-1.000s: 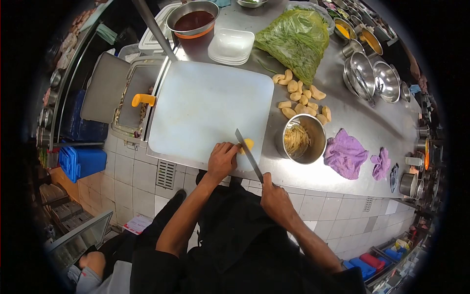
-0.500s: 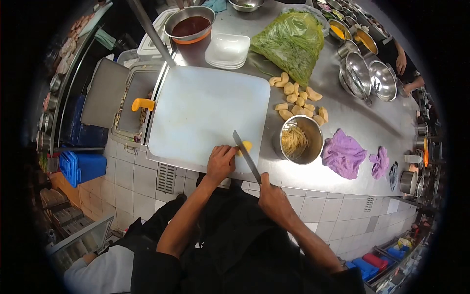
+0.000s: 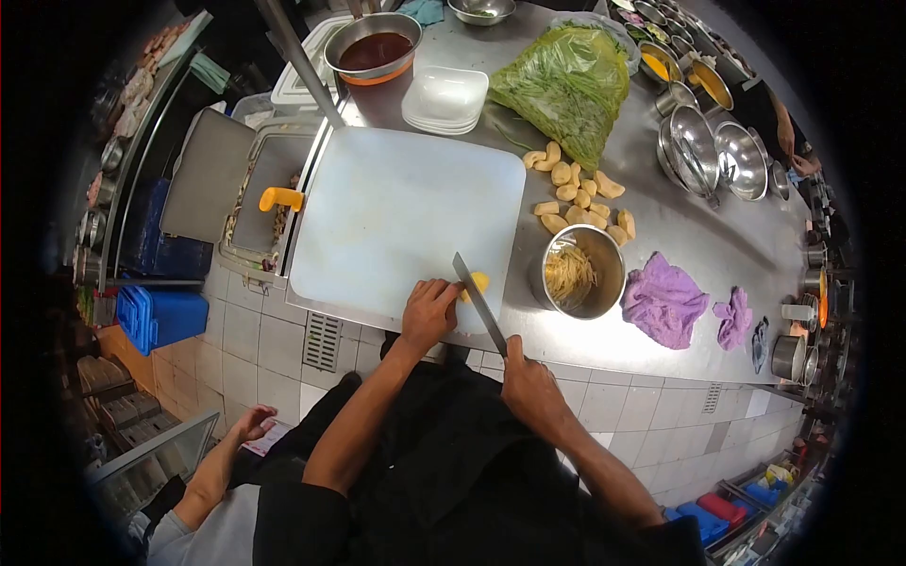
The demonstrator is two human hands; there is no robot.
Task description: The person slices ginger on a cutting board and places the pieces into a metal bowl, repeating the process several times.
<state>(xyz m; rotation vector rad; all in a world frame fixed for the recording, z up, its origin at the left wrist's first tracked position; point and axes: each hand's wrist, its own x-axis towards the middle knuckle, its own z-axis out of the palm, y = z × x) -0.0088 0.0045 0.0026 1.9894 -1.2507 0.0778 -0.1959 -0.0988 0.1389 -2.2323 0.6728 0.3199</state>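
Note:
In my right hand (image 3: 534,385) is the handle of a knife (image 3: 483,307), its blade slanting up and left across the near right of a white cutting board (image 3: 406,208). My left hand (image 3: 431,313) has its fingers bent and pressed against a yellow piece of what looks like peeled ginger (image 3: 479,281), partly hidden by blade and fingertips. Right of the board stands a steel pot (image 3: 613,283) with thin pale strips (image 3: 569,274) inside. Behind it lie several peeled ginger pieces (image 3: 566,191) in a loose heap.
Purple cloths (image 3: 664,300) lie right of the pot. At the back are stacked white dishes (image 3: 445,99), a pot of dark red liquid (image 3: 377,52) and a bag of greens (image 3: 566,90). An orange-handled tool (image 3: 281,198) rests at the board's left edge. Another person's hand (image 3: 255,424) is at lower left.
The view has shifted slightly. My hands and the knife stay in nearly the same place on the board. Another person's forearm and hand have come into sight at lower left.

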